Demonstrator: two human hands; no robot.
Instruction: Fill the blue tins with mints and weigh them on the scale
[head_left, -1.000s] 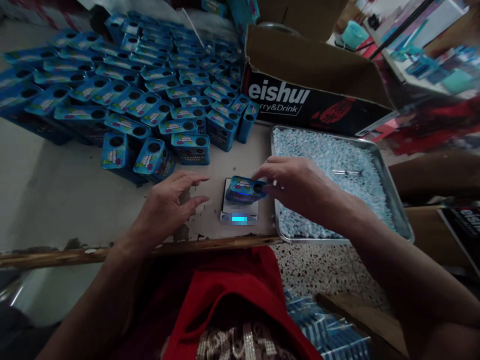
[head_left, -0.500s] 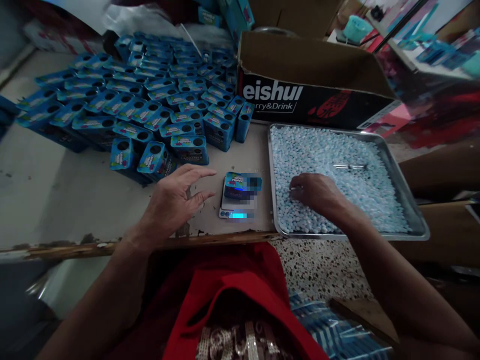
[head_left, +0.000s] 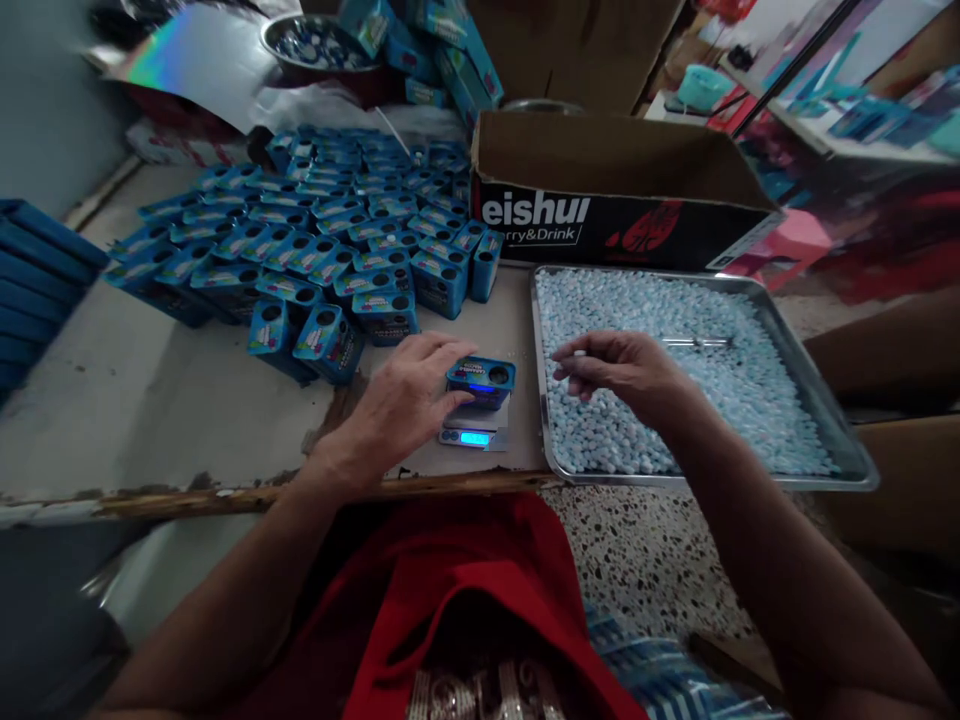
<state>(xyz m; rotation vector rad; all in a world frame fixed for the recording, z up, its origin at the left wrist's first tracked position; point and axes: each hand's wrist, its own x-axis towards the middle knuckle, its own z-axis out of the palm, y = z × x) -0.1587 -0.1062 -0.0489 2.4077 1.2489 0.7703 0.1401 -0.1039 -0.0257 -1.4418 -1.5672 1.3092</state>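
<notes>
A small blue box [head_left: 495, 374] with a round dark hole in its top stands on a small digital scale [head_left: 454, 437] with a lit blue display. My left hand [head_left: 409, 405] has thumb and fingers around the box's left end, touching it. Over the left part of a metal tray [head_left: 541, 400], my right hand [head_left: 626, 370] is closed in a pinch, a white candy piece [head_left: 580, 353] showing at its fingertips. Small pale blue and white candies [head_left: 660, 300] fill the tray. A clear scoop-like tool [head_left: 697, 343] lies on them.
Many upright blue boxes [head_left: 300, 250] stand in rows at the left. Behind the tray is an open black carton [head_left: 570, 225]. Further back is a metal bowl [head_left: 319, 50] of small shiny items. The wooden table edge [head_left: 300, 495] runs in front of me.
My left hand has moved right and closed around the box on the scale. My right hand has lifted from the candies and shifted slightly left. The view has tilted a little upward.
</notes>
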